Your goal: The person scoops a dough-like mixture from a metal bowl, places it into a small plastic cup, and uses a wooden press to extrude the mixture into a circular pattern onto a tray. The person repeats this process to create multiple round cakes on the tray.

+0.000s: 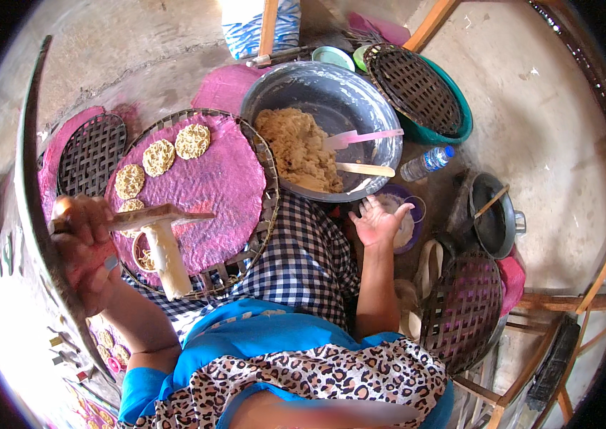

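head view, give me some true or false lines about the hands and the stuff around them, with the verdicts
1. The left hand holds a wooden tool. True.
2. The right hand is clenched around a spatula. False: it is open and empty.
3. Dough lies in the gray basin. True.
4. The plastic bottle is left of the basin. False: it is to its right.
5. Round noodle-like pieces lie on the pink sheet. True.

Clear water bottle, dark pan
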Demonstrator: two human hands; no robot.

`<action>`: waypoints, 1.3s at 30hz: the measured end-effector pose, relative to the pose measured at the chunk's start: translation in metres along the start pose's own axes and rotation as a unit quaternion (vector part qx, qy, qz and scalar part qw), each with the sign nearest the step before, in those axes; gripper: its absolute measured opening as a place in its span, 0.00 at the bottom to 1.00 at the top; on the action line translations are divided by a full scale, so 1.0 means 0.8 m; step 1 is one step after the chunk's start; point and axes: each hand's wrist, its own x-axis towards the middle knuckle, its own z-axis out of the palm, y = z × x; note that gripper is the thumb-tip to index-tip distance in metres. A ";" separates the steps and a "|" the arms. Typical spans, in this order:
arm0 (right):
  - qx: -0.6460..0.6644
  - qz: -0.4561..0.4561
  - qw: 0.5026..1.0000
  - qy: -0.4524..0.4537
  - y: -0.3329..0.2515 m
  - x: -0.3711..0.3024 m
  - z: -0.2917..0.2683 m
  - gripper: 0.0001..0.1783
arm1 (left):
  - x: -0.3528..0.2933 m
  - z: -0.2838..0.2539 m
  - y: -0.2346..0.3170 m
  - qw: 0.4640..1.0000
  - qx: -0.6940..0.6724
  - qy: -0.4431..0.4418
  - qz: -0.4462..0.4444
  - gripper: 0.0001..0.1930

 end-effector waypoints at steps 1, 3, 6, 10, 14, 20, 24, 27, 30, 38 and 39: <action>0.007 0.001 1.000 0.009 0.002 -0.002 0.000 0.72 | 0.000 -0.008 0.006 1.000 0.003 -0.004 -0.003 0.09; 0.001 -0.007 1.000 0.015 0.005 -0.009 -0.001 0.71 | 0.003 -0.032 0.022 0.996 -0.029 -0.085 0.024 0.21; -0.164 -0.132 0.975 0.077 -0.001 -0.023 -0.003 0.47 | 0.006 -0.075 0.057 0.991 -0.058 -0.117 0.039 0.27; -0.487 -0.387 0.782 0.033 -0.033 -0.024 0.010 0.12 | -0.019 -0.119 0.113 0.998 0.054 -0.013 -0.032 0.16; -0.739 -0.405 0.534 -0.063 -0.061 0.028 0.050 0.09 | -0.049 -0.159 0.143 0.992 0.100 0.023 -0.070 0.17; -0.962 -0.106 0.247 0.039 -0.020 0.132 0.092 0.13 | -0.124 -0.226 0.155 0.970 0.172 0.127 -0.113 0.20; -0.975 -0.129 0.171 -0.051 -0.016 0.140 0.100 0.13 | -0.182 -0.274 0.149 0.929 0.289 0.203 -0.113 0.24; -0.971 -0.189 0.142 -0.028 -0.049 0.132 0.121 0.12 | -0.208 -0.301 0.142 0.900 0.333 0.247 -0.134 0.24; -0.958 -0.243 0.149 -0.001 -0.079 0.138 0.144 0.11 | -0.218 -0.317 0.130 0.881 0.355 0.266 -0.161 0.24; -0.933 -0.336 0.126 -0.031 -0.038 0.237 0.165 0.11 | -0.226 -0.322 0.098 0.859 0.376 0.288 -0.193 0.23; -0.930 -0.348 0.113 -0.025 -0.027 0.249 0.167 0.11 | -0.226 -0.320 0.096 0.857 0.379 0.289 -0.194 0.23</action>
